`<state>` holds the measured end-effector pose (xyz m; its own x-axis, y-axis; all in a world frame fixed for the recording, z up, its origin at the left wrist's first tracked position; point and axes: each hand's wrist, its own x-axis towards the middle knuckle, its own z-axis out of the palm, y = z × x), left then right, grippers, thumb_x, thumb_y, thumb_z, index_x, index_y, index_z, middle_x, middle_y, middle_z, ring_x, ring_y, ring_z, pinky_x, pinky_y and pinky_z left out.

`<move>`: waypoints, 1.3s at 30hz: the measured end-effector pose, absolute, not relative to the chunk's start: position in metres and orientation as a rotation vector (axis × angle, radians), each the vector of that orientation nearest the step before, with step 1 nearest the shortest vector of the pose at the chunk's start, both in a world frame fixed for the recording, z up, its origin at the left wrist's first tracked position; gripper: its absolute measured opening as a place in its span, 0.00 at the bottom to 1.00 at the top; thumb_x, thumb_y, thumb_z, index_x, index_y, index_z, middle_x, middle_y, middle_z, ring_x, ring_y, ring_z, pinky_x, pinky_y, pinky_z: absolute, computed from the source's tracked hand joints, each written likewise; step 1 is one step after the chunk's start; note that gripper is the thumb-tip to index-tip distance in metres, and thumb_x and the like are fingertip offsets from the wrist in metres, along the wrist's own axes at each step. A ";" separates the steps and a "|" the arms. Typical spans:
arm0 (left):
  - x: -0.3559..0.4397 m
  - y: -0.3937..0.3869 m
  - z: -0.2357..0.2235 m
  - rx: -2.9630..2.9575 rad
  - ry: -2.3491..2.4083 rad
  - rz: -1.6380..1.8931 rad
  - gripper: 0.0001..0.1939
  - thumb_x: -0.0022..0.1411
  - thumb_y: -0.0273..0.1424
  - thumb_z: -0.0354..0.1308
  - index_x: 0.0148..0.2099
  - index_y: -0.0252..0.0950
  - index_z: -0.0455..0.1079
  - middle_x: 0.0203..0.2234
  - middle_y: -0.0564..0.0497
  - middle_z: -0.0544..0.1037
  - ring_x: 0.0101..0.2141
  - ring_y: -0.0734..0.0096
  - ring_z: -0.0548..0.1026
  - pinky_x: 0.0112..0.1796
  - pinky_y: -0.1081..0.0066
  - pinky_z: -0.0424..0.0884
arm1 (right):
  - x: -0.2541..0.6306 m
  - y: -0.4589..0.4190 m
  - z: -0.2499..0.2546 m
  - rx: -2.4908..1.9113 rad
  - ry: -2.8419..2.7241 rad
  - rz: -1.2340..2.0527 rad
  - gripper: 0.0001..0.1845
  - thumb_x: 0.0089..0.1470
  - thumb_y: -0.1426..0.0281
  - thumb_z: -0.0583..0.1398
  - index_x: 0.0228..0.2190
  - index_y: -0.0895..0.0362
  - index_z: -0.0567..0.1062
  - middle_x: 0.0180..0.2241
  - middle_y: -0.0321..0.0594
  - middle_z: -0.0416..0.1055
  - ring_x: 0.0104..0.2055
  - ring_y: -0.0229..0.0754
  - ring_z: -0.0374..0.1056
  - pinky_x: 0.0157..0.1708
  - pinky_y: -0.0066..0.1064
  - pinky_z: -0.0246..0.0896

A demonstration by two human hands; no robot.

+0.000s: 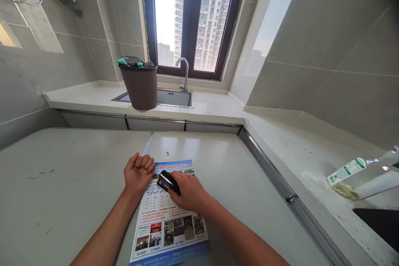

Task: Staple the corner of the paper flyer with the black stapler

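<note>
Head view: gripping black stapler (166, 181) with right hand (188, 191) near twelve o'clock on flyer (174, 226), resting released, half-curled left hand (139, 173) at ten.

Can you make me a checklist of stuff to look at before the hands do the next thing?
1. Right hand has the black stapler: ok.
2. Printed paper lies with its pictures facing up: ok.
3. Left hand is by the paper's left edge: ok.
4. Left hand is pressing the paper still: cannot tell.
5. Paper is just one sheet: cannot tell.
6. Brown bin and clear bottle are away from the paper: ok.
</note>
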<state>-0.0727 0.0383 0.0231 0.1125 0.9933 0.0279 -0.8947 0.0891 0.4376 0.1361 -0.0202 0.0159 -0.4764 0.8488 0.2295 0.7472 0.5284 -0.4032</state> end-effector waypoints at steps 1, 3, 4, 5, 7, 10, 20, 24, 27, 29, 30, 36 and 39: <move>-0.071 0.038 0.023 0.418 0.315 1.403 0.31 0.65 0.32 0.58 0.22 0.38 0.37 0.19 0.57 0.44 0.19 0.75 0.49 0.18 0.71 0.51 | 0.147 -0.023 0.017 -1.332 -2.361 0.343 0.11 0.59 0.65 0.60 0.43 0.52 0.66 0.40 0.38 0.75 0.37 0.43 0.70 0.31 0.31 0.48; -0.068 0.037 0.022 0.487 0.333 1.322 0.31 0.66 0.34 0.58 0.22 0.38 0.37 0.19 0.57 0.44 0.19 0.75 0.50 0.18 0.72 0.51 | 0.171 -0.030 0.017 -1.371 -2.335 0.346 0.11 0.59 0.67 0.60 0.43 0.52 0.66 0.40 0.38 0.75 0.37 0.43 0.70 0.31 0.31 0.48; -0.066 0.036 0.021 0.527 0.342 1.284 0.32 0.66 0.35 0.58 0.22 0.38 0.38 0.20 0.58 0.44 0.19 0.76 0.50 0.18 0.73 0.51 | 0.183 -0.033 0.017 -1.389 -2.320 0.348 0.11 0.59 0.67 0.60 0.43 0.52 0.66 0.41 0.38 0.75 0.37 0.43 0.70 0.31 0.30 0.48; -0.064 0.035 0.020 0.573 0.352 1.250 0.32 0.67 0.37 0.58 0.21 0.38 0.39 0.20 0.58 0.45 0.20 0.76 0.50 0.18 0.73 0.51 | 0.194 -0.037 0.015 -1.409 -2.304 0.351 0.11 0.59 0.68 0.60 0.43 0.52 0.66 0.40 0.38 0.75 0.36 0.43 0.70 0.31 0.30 0.49; -0.060 0.034 0.017 0.687 0.380 1.198 0.32 0.67 0.40 0.58 0.20 0.37 0.43 0.20 0.58 0.46 0.20 0.76 0.50 0.19 0.74 0.51 | 0.214 -0.043 0.012 -1.455 -2.264 0.358 0.10 0.59 0.68 0.59 0.43 0.53 0.67 0.40 0.38 0.75 0.36 0.43 0.70 0.32 0.30 0.50; -0.052 0.033 0.011 0.945 0.487 1.115 0.26 0.69 0.41 0.57 0.23 0.36 0.53 0.20 0.58 0.52 0.21 0.77 0.51 0.21 0.75 0.52 | 0.229 -0.049 0.006 -1.490 -2.224 0.334 0.11 0.60 0.68 0.58 0.46 0.53 0.68 0.41 0.40 0.75 0.38 0.44 0.71 0.33 0.31 0.54; -0.024 0.023 -0.001 2.132 0.908 0.717 0.22 0.60 0.41 0.67 0.53 0.42 0.67 0.52 0.46 0.72 0.53 0.57 0.69 0.54 0.60 0.67 | 0.245 -0.039 0.012 -1.252 -2.164 0.117 0.18 0.65 0.68 0.57 0.56 0.55 0.68 0.45 0.46 0.75 0.45 0.49 0.71 0.44 0.39 0.64; -0.018 0.020 -0.009 2.315 0.979 0.640 0.30 0.62 0.37 0.66 0.64 0.45 0.62 0.61 0.44 0.70 0.62 0.52 0.65 0.62 0.50 0.60 | 0.253 -0.031 0.011 -1.233 -2.118 0.097 0.17 0.65 0.70 0.57 0.55 0.53 0.69 0.45 0.45 0.75 0.45 0.50 0.68 0.46 0.42 0.64; -0.015 0.018 -0.012 2.371 1.038 0.672 0.31 0.61 0.35 0.66 0.64 0.46 0.63 0.58 0.45 0.72 0.59 0.52 0.68 0.59 0.51 0.65 | 0.252 -0.027 0.007 -1.246 -2.115 0.120 0.17 0.65 0.70 0.58 0.54 0.51 0.71 0.45 0.44 0.76 0.46 0.51 0.67 0.47 0.44 0.64; -0.013 0.017 -0.013 2.406 1.055 0.688 0.30 0.62 0.36 0.66 0.65 0.47 0.63 0.57 0.46 0.74 0.57 0.54 0.70 0.57 0.52 0.67 | 0.250 -0.024 0.003 -1.249 -2.101 0.147 0.16 0.65 0.71 0.58 0.54 0.51 0.71 0.45 0.44 0.76 0.47 0.51 0.67 0.49 0.45 0.63; -0.012 0.017 -0.013 2.430 1.057 0.690 0.30 0.62 0.36 0.65 0.65 0.47 0.64 0.57 0.46 0.74 0.57 0.54 0.70 0.57 0.52 0.67 | 0.248 -0.023 0.001 -1.247 -2.095 0.160 0.16 0.65 0.71 0.58 0.54 0.52 0.71 0.46 0.43 0.75 0.47 0.50 0.67 0.50 0.45 0.63; -0.009 0.017 -0.011 2.487 1.062 0.687 0.15 0.63 0.33 0.63 0.52 0.44 0.75 0.54 0.45 0.76 0.53 0.52 0.72 0.54 0.51 0.69 | 0.241 -0.019 -0.007 -1.229 -2.138 0.219 0.19 0.63 0.72 0.61 0.55 0.51 0.72 0.44 0.42 0.76 0.47 0.50 0.66 0.50 0.44 0.61; -0.011 0.019 -0.012 2.402 1.029 0.715 0.12 0.63 0.32 0.63 0.50 0.44 0.75 0.53 0.45 0.77 0.53 0.53 0.73 0.54 0.53 0.68 | 0.242 -0.021 -0.001 -1.217 -2.101 0.285 0.18 0.60 0.71 0.64 0.52 0.51 0.74 0.43 0.41 0.77 0.46 0.49 0.66 0.49 0.42 0.62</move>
